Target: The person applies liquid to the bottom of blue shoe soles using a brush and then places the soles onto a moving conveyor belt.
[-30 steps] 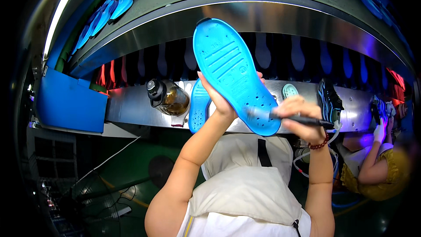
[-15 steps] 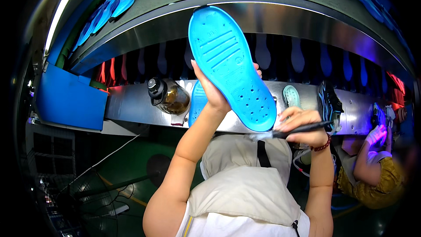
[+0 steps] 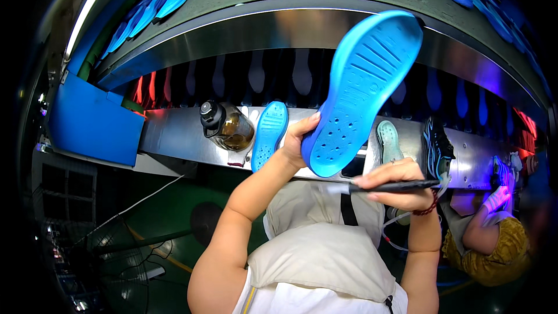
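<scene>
Head: hand-held sole (image 3: 363, 93) now aslant rightward

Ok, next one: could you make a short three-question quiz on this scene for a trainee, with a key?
1. What does the person's right hand hold?
A. a pair of scissors
B. a black-handled brush
C. a bottle

2. True or false: in this view, a gap shows between the brush and the large blue sole in the left hand.

3. Fill in the side: on the metal bench, the dark shoe is to the picture's ____ of the pale green sole.

Key: 1. B; 2. true; 3. right
</scene>
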A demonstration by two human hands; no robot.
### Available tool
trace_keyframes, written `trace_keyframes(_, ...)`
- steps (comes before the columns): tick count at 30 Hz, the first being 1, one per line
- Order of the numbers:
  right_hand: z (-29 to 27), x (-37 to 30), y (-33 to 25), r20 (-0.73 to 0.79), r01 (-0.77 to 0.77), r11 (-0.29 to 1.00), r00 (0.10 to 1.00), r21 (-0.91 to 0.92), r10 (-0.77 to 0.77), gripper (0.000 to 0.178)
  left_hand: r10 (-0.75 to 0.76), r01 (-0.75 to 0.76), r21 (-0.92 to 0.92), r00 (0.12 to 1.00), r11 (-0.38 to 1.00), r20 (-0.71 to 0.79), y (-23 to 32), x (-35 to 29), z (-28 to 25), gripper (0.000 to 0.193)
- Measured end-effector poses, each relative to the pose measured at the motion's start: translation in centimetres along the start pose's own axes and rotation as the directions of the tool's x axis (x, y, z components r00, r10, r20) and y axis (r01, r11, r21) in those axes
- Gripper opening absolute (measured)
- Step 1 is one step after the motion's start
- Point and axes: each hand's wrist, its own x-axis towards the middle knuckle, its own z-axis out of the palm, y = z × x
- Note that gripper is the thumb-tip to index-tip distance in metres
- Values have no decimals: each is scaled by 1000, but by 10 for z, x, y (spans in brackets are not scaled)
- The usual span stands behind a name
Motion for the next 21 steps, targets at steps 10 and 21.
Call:
trace_keyframes(10,1,-7,-7,160,74,993,985,-88,-59,25,-530,552,60,821,832,-212,19,2,5,57)
trace_keyframes(21,-16,-12,-2,49,78,954,997,-290,-67,22,-556,677,266,724,686,-409,29,-8,12,70)
